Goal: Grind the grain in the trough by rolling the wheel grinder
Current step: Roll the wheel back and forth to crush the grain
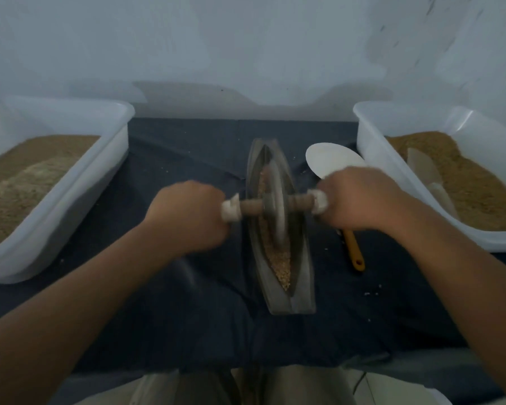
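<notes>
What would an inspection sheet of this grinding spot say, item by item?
Surface: dark cloth, a few stray grains.
Job's things: wheel grinder stands in the trough, blurred; grain lies in the groove.
Clutter: spoon beside the trough; left tub and right tub hold tan grain or meal.
Hands: left hand and right hand each grip an axle end.
Cables: nothing seen.
Surroundings: pale wall.

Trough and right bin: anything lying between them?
Head view: a spoon, white bowl and yellow handle, lies on the dark cloth between the trough and the right bin; the right hand, gripping the grinder, covers its middle.
</notes>
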The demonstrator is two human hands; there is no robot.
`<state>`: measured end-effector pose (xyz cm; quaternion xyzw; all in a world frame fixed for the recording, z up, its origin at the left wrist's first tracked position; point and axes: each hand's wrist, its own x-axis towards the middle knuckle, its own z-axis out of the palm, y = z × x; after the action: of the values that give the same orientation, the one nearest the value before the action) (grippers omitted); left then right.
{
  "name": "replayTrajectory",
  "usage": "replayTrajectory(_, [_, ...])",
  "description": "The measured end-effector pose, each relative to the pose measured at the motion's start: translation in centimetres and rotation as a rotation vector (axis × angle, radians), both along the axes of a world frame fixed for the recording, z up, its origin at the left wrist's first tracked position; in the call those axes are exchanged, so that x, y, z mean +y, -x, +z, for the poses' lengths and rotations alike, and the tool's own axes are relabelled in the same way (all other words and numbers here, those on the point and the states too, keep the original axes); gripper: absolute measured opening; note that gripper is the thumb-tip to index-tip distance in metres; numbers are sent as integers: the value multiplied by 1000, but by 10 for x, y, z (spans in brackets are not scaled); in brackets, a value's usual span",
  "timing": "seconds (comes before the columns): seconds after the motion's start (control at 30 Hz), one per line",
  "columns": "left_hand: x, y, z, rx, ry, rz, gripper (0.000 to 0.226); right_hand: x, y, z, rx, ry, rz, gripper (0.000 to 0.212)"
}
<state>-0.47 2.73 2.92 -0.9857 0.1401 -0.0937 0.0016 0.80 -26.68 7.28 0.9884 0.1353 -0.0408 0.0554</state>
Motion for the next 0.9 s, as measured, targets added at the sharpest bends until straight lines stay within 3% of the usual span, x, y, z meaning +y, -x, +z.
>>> replayTrajectory(0.1, [8, 42, 0, -233, -54, -149, 43, -13, 46, 6, 250, -54, 8, 23])
replayTrajectory(0.17, [6, 37, -2, -243, -48, -138, 44, -14, 47, 2, 247, -41, -5, 23])
replayTrajectory(0.27, [-4, -7, -4, -60, -26, 25, 31, 1, 13, -9, -28, 60, -75, 24])
replayTrajectory(0.4, [-13, -61, 7, -27, 60, 156, 35, 17, -44, -12, -322, -5, -96, 32])
replayTrajectory(0.6, [-5, -4, 7, 17, -23, 21, 26, -1, 5, -10, -87, -60, -26, 31])
replayTrajectory(0.77, [4, 49, -2, -238, -61, -57, 38, -18, 58, 0, 147, -94, 29, 28])
replayTrajectory(0.83, [1, 29, -8, -171, -48, -4, 33, -12, 37, -4, 136, -64, 5, 24])
replayTrajectory(0.9, [-6, -9, -5, -100, -34, 72, 29, -1, 2, -10, -2, -38, -45, 25])
